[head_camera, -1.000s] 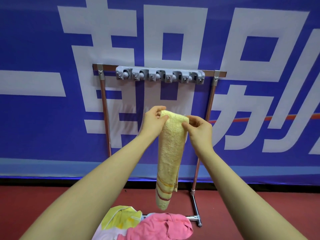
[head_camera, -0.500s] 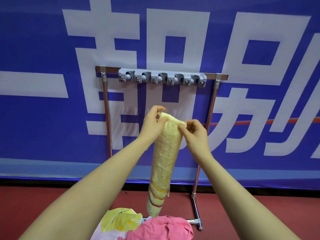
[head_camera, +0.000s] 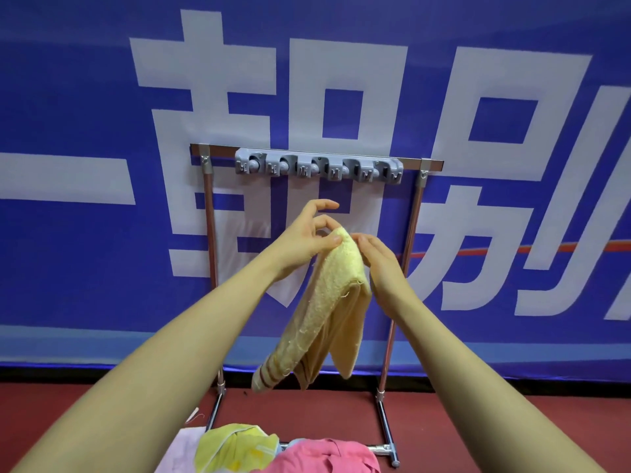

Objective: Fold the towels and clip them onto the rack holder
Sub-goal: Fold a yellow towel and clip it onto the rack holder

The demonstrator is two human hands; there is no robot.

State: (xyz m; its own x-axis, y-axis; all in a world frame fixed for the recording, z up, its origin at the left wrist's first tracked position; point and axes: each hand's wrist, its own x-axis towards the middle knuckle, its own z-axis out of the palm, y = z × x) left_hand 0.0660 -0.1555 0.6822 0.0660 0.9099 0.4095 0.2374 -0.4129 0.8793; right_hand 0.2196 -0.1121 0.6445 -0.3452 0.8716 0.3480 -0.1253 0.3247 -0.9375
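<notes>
A pale yellow towel (head_camera: 324, 312) with brown stripes at its lower end hangs folded in front of me. My left hand (head_camera: 304, 240) pinches its top corner between thumb and fingers. My right hand (head_camera: 377, 257) lies against the towel's upper right edge, fingers curled onto it. Above both hands, the grey clip holder (head_camera: 319, 166) with several clips is fixed to the top bar of a metal rack (head_camera: 415, 213). No towel hangs in the clips.
A pile of towels lies on the red floor at the rack's foot: a yellow-green one (head_camera: 235, 448), a pink one (head_camera: 324, 455) and a pale one (head_camera: 181, 452). A blue banner with large white characters (head_camera: 102, 97) stands right behind the rack.
The towel's lower end has swung left and its layers have spread apart. My hands have come closer together at its top.
</notes>
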